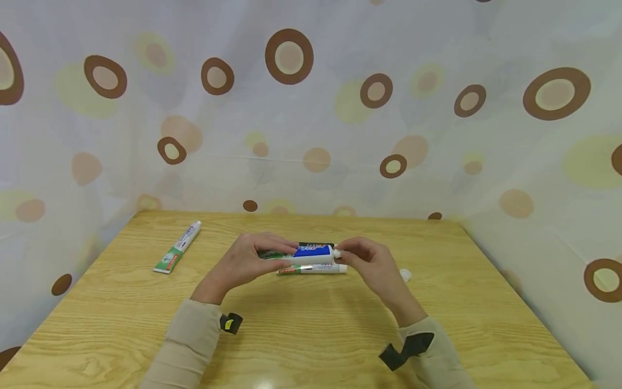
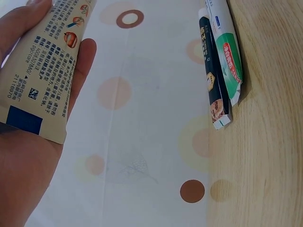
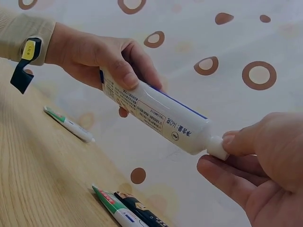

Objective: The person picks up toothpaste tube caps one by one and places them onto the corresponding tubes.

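Note:
A white and blue toothpaste tube (image 1: 311, 256) is held above the table by my left hand (image 1: 245, 262), thumb on one side and fingers on the other. In the right wrist view, the tube (image 3: 156, 116) slants down toward its nozzle end. There my right hand (image 1: 374, 267) pinches the small white cap (image 3: 218, 148) between thumb and fingers. The cap sits at the tube's neck; I cannot tell how tightly. Printed text covers the tube's back (image 2: 42, 71) in the left wrist view.
Beyond and below the held tube lie a green-and-white toothpaste tube (image 1: 316, 269) and a black one (image 2: 213, 71), side by side. Another green-and-white tube (image 1: 177, 247) lies at the left of the wooden table (image 1: 301, 335). A small white round object (image 1: 405, 275) sits right of my right hand.

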`<state>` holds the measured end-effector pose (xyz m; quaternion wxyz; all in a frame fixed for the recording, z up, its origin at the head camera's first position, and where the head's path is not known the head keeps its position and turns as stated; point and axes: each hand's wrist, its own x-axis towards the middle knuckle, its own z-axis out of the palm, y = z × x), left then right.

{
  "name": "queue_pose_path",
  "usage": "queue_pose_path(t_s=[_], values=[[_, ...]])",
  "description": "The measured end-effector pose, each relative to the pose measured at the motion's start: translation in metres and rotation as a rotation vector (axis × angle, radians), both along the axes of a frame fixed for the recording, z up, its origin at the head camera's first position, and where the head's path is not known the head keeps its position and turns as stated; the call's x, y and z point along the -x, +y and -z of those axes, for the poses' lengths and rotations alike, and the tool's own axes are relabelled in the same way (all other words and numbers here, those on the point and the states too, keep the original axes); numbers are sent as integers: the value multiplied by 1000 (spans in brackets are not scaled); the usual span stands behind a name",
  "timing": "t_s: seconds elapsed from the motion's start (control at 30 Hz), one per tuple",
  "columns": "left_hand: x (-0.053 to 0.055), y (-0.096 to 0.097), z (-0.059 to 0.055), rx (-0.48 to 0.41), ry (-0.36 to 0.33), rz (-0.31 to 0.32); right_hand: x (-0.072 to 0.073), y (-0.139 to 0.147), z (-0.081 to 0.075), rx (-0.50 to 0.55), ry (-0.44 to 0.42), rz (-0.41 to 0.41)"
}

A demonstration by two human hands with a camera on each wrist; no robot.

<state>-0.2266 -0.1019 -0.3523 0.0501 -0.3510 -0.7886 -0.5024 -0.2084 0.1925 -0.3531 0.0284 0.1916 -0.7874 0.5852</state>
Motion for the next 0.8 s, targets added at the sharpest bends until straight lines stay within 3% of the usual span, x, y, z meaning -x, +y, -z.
queue_pose_path(t_s=[0.2,0.43,0.8], values=[[-1,-1,0,0,1,0,2,1,3,43,-21,-10],[1,0,-1,-11,-10,11,0,0,0,-12,12,14],[-1,1,-1,-5,-31,5,1,0,1,14,-4,-1]])
